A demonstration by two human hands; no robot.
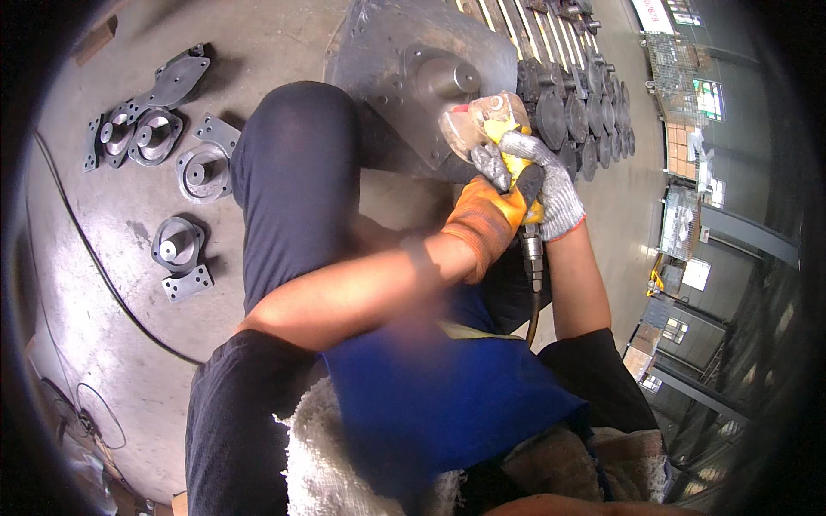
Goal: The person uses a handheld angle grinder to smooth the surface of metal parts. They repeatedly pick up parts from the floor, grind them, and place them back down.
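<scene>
At the far left of my feed, a black cable (pixel 82 228) curves over the concrete floor (pixel 95 314). Next, dark flanged steel parts with round stubs lie about: a cluster higher up, and one flanged part (pixel 176 245) lying alone lower down. A bent knee in dark trousers (pixel 297 163) comes next, beside a steel stand (pixel 366 52) bearing a stubbed flange (pixel 426 69). My left hand (pixel 489 217), in an orange glove, has its fingers closed around a yellow pneumatic grinder (pixel 497 129), whose head sits just beside that flange; I cannot tell whether they touch. From the right, my right hand (pixel 555 185), in a grey knit glove, also grips the grinder. A metal coupling (pixel 533 254) hangs below it, leading into a hose (pixel 535 314). Further right stand rows of dark flanges (pixel 585 116), then cardboard boxes (pixel 680 150).
</scene>
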